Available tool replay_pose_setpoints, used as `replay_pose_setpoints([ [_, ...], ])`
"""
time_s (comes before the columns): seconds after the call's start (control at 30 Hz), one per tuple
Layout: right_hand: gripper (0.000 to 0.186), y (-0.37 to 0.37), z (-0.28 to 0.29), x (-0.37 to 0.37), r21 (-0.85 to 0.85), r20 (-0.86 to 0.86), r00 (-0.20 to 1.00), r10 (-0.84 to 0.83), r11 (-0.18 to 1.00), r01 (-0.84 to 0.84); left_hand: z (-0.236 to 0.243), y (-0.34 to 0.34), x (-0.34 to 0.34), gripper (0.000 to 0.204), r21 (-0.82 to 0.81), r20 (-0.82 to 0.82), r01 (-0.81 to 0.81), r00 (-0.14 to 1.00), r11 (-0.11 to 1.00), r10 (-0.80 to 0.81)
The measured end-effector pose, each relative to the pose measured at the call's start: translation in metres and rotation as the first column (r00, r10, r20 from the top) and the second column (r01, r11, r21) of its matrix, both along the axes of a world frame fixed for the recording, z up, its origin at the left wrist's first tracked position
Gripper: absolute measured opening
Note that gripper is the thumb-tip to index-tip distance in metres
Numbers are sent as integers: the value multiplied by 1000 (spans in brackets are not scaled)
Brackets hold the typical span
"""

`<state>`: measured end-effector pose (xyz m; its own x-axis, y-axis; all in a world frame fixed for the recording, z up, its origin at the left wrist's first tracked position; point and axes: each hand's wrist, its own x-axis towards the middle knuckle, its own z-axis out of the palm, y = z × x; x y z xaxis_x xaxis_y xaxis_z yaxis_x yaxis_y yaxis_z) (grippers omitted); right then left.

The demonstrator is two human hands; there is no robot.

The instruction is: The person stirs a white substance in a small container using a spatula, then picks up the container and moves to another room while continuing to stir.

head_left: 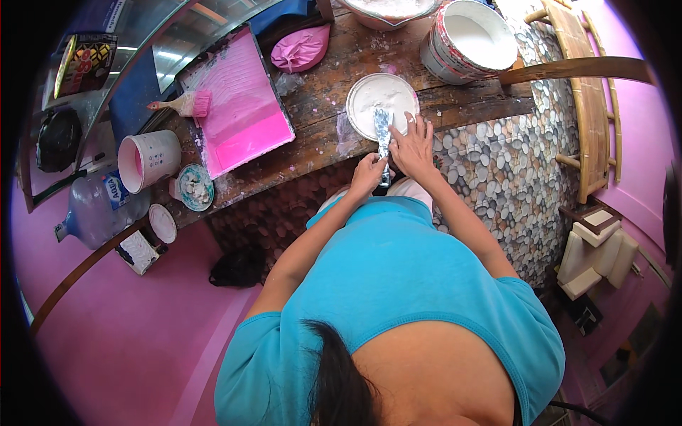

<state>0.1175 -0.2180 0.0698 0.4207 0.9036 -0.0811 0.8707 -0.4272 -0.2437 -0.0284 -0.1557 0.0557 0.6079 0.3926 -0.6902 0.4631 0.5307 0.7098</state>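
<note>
A round white plate of white putty [369,99] lies on the wooden board [327,121]. A metal putty knife [383,131] reaches from my hands onto that plate, its blade smeared white. My left hand [368,175] is closed around the knife's handle at the near edge of the board. My right hand [412,145] lies over the knife just beside the plate, fingers pressing on the blade, a ring on one finger.
A pink paint tray [241,106] with a pink-bristled brush [186,104] lies at left. A white bucket of putty [469,39] stands at the back right, with a pink bag [302,48], a pink-lined cup [148,160], a water jug [99,206] and a pebble floor [511,170] around.
</note>
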Motion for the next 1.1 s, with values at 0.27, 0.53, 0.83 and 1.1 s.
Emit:
replay_pose_setpoints([
  [0.27, 41, 23, -4, 31, -45, -37, 999, -16, 999, 15, 3, 3, 1, 28, -34, 15, 0, 1000, 999, 1],
  [0.53, 46, -18, -5, 14, 22, -97, 989, 108, 994, -106, 1, 3, -1, 28, -34, -1, -8, 1000, 999, 8],
  [0.83, 42, -4, -3, 14, 40, -126, 988, 87, 996, -82, 2, 3, -2, 27, 5, 5, 7, 1000, 1000, -7],
  [1.1, 43, 28, -28, 38, 46, -26, 998, 64, 997, -63, 0, 1, 1, 28, -2, 0, 17, 1000, 1000, -17],
])
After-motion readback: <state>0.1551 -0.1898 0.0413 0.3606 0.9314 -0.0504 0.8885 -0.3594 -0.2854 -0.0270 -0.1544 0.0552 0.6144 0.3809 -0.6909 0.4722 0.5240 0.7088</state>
